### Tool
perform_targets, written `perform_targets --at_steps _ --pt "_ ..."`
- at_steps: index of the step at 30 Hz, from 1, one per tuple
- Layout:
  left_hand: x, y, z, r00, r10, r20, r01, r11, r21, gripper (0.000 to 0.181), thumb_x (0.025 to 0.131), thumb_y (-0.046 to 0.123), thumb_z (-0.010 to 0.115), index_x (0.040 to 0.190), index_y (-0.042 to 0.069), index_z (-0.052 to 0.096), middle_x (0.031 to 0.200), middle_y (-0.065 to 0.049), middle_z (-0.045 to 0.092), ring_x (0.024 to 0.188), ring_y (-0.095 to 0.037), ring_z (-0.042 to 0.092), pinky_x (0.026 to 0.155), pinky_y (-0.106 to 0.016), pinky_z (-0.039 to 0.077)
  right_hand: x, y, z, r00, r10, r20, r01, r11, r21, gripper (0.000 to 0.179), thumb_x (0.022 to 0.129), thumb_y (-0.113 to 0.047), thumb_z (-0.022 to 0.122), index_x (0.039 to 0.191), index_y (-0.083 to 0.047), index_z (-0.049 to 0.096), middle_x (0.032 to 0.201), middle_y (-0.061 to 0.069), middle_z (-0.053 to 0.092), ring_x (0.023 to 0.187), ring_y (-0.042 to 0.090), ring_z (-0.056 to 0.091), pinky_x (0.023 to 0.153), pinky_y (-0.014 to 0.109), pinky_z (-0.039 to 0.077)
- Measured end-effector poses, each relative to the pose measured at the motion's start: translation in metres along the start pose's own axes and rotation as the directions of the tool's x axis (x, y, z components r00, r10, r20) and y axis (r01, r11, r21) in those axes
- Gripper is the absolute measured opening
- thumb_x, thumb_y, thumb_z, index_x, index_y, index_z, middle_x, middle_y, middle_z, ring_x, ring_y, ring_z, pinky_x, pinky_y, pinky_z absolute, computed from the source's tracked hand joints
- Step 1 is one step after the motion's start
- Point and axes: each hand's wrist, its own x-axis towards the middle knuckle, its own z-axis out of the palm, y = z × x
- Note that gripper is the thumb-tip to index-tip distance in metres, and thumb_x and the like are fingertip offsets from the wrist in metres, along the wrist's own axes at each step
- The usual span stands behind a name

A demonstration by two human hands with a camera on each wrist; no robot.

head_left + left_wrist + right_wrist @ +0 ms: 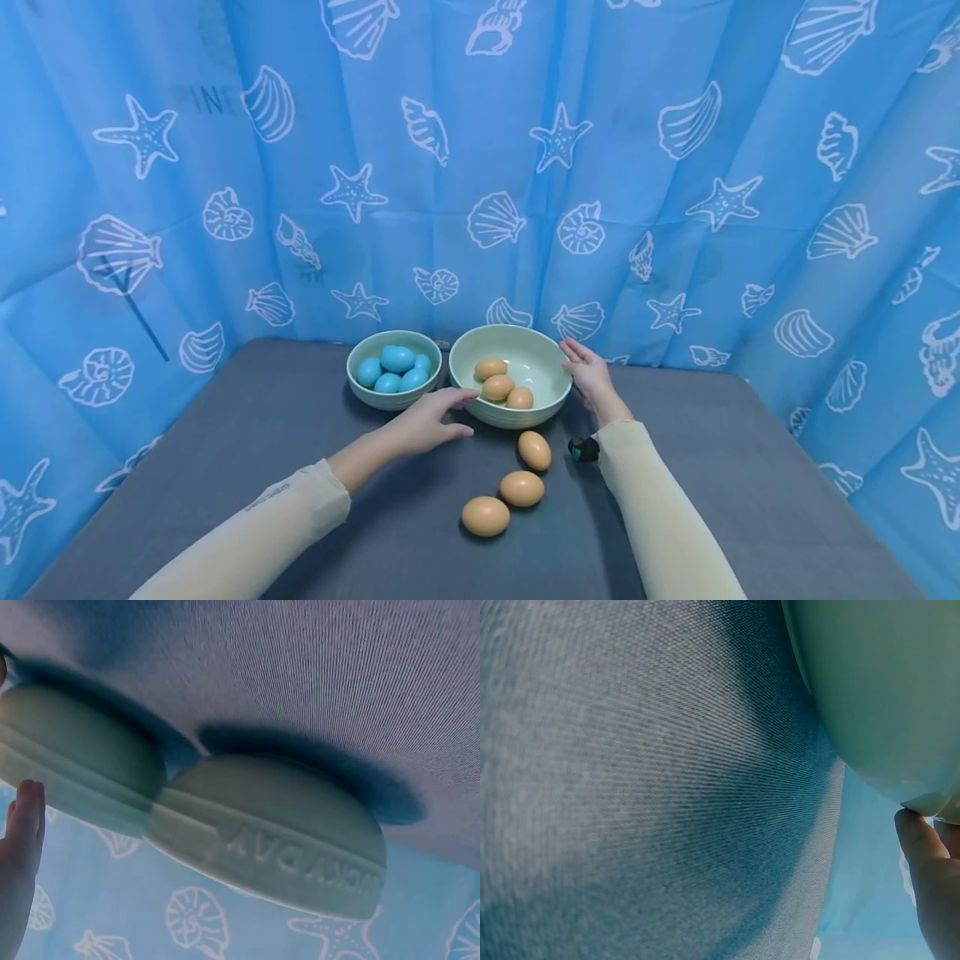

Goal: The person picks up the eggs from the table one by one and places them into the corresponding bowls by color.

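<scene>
A large pale green bowl (551, 379) at the back of the table holds three brown eggs (498, 387). My left hand (429, 422) is at its near left side, fingers extended by the rim and thumb apart; whether they touch is unclear. On the opposite side, my right hand (592, 379) has its fingers against the bowl's outer edge. In the right wrist view a fingertip (911, 821) meets the bowl's wall (892, 697). Three more brown eggs, one nearest me (485, 517), lie in a slanting row on the cloth before the bowl.
Left of the large bowl stands a smaller green bowl (388, 403) with several blue eggs (397, 359); raised lettering shows on its side in the left wrist view. A small black object (583, 450) is by the right wrist. A blue shell-print curtain (450, 167) hangs behind.
</scene>
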Motion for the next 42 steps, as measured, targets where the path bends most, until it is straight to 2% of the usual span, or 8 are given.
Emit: perform_targets --at_steps 9,13,16,24,30,32,35,42 --pt "-0.016 0.003 0.009 0.993 0.056 0.102 -0.034 0.978 -0.206 0.058 0.094 0.028 0.067 0.138 -0.004 0.048 0.124 -0.021 0.059 0.110 -0.030 0.061 0.091 -0.036 0.052 0.002 0.002 0.001 1.000 0.006 0.002 -0.006 1.000 0.016 0.055 0.102 0.001 0.041 0.154 -0.007 0.025 0.155 0.010 0.030 0.143 0.024 0.026 0.115 0.040 0.025" --pt "-0.023 0.003 0.012 0.987 0.034 0.157 0.012 0.958 -0.285 0.059 0.092 0.023 0.070 0.138 -0.006 0.047 0.121 -0.022 0.061 0.101 -0.020 0.065 0.086 -0.031 0.053 0.002 0.002 0.002 1.000 0.008 0.004 -0.008 1.000 0.015 0.055 0.103 0.001 0.041 0.154 -0.008 0.025 0.155 0.010 0.030 0.143 0.025 0.026 0.115 0.040 0.025" --pt "-0.027 0.003 0.016 0.977 -0.024 0.213 0.096 0.937 -0.337 0.058 0.090 0.016 0.071 0.138 -0.007 0.046 0.122 -0.021 0.060 0.098 -0.019 0.065 0.084 -0.031 0.053 0.002 0.002 0.002 1.000 0.009 0.007 -0.009 1.000 0.015 0.055 0.103 0.000 0.041 0.154 -0.008 0.025 0.155 0.010 0.030 0.143 0.025 0.026 0.115 0.040 0.025" --pt "-0.032 0.002 0.025 0.919 -0.147 0.365 0.273 0.906 -0.323 0.060 0.088 0.008 0.072 0.140 -0.003 0.046 0.119 -0.012 0.063 0.104 -0.023 0.062 0.089 -0.037 0.051 0.002 0.003 0.001 1.000 0.018 0.008 -0.018 1.000 0.025 0.055 0.103 0.000 0.041 0.155 -0.010 0.024 0.156 0.008 0.030 0.143 0.024 0.027 0.114 0.041 0.026" --pt "-0.032 -0.002 0.027 0.857 -0.193 0.478 0.401 0.833 -0.381 0.059 0.089 0.003 0.070 0.141 -0.003 0.044 0.117 -0.008 0.062 0.113 -0.020 0.055 0.099 -0.040 0.044 0.002 0.003 0.002 1.000 0.015 0.014 -0.015 1.000 0.017 0.057 0.103 0.000 0.041 0.155 -0.011 0.021 0.156 0.008 0.029 0.144 0.025 0.025 0.115 0.042 0.025" --pt "-0.030 -0.002 0.028 0.837 -0.194 0.512 0.423 0.823 -0.379 0.059 0.089 0.004 0.069 0.142 -0.001 0.044 0.117 -0.005 0.060 0.112 -0.018 0.053 0.099 -0.037 0.044 0.002 0.003 0.002 1.000 0.015 0.016 -0.015 1.000 0.012 0.058 0.103 0.000 0.041 0.155 -0.012 0.021 0.156 0.008 0.029 0.144 0.025 0.025 0.115 0.042 0.025" --pt "-0.027 -0.001 0.029 0.818 -0.183 0.545 0.426 0.830 -0.360 0.058 0.090 0.006 0.070 0.143 0.002 0.046 0.116 -0.003 0.057 0.110 -0.016 0.051 0.095 -0.032 0.044 0.001 0.001 0.001 1.000 0.013 0.008 -0.013 1.000 0.012 0.058 0.102 0.000 0.041 0.156 -0.012 0.021 0.156 0.008 0.029 0.143 0.026 0.026 0.114 0.042 0.026" --pt "-0.022 0.004 0.035 0.803 -0.155 0.576 0.354 0.901 -0.251 0.055 0.087 0.011 0.073 0.138 0.007 0.054 0.110 0.003 0.057 0.100 -0.010 0.051 0.089 -0.025 0.042 0.000 0.001 0.000 1.000 0.014 0.005 -0.014 1.000 -0.008 0.058 0.103 0.000 0.040 0.156 -0.014 0.021 0.156 0.007 0.029 0.143 0.026 0.026 0.114 0.043 0.027"
